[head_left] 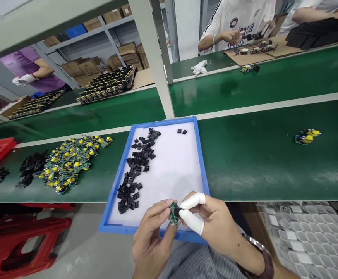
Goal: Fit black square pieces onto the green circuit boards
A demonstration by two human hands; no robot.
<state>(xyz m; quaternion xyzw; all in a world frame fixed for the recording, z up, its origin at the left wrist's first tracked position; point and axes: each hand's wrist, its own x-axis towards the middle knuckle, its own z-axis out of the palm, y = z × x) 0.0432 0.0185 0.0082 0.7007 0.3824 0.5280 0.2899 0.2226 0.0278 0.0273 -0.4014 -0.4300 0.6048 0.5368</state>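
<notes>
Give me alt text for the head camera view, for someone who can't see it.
A person's left hand holds a small green circuit board while the right hand, wearing white finger covers, pinches a black part at it. A blue-rimmed tray of black pieces rests on a green workbench, with a pile of circuit boards to its left.

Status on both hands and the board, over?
Left hand holding green circuit board. Right hand pinching black piece against it. Blue-rimmed tray beneath; no obstruction seen.
</notes>
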